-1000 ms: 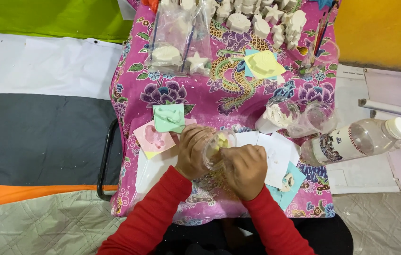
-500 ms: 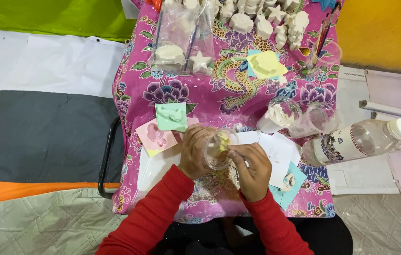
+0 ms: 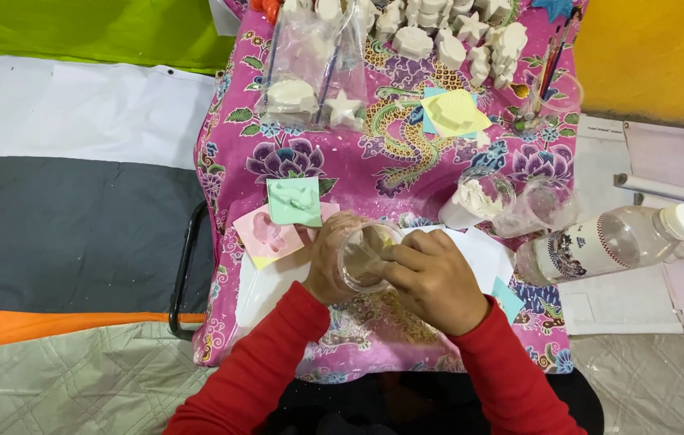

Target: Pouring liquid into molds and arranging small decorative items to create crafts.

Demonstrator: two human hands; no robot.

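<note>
- While held over the near edge of the pink flowered cloth [image 3: 382, 153], clear plastic cup [image 3: 364, 256] sits between both hands, tilted a little toward the head camera.
- Transparent wall, round open rim, pale beige wet-looking content inside; content not sharp enough to tell more.
- Left hand [image 3: 332, 259] wrapped around the left side of the cup, fingers closed on its wall.
- Right hand [image 3: 432, 278] closed narrow at the cup's right rim, fingertips [image 3: 386, 256] reaching into the opening; whether a small tool is pinched there, cannot tell.
- White sheet [image 3: 487, 251] lying just under and beside the hands.
- Green mould [image 3: 294, 200] and pink mould [image 3: 268, 234] lying just left of the cup, partly overlapping.
- Two more clear cups [image 3: 511, 201] with white powder farther right, near a plastic bottle [image 3: 612, 242] lying on its side.
- White plaster figures [image 3: 455, 40] standing in a group at the far edge of the cloth, well apart from the hands.
</note>
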